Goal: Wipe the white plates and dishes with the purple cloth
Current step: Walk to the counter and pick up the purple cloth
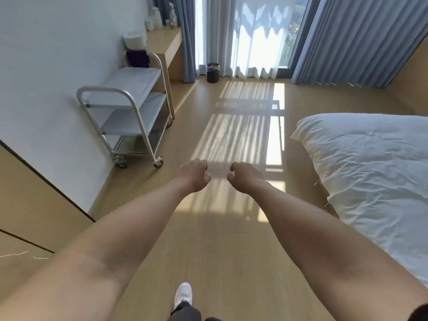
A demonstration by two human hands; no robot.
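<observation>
Room: sunny wood floor [231, 239].
Plates [135, 40]: white stack on desk [163, 41].
Cloth [138, 58]: dark purple, draped over cart [136, 82].
Left hand [194, 176]: loosely curled, holding nothing.
Right hand [245, 177]: same.

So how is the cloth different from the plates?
The cloth is dark purple; the plates are white. The cloth hangs draped over the far handle of the cart; the plates sit stacked on the desk. Both are beside the left wall.
</observation>
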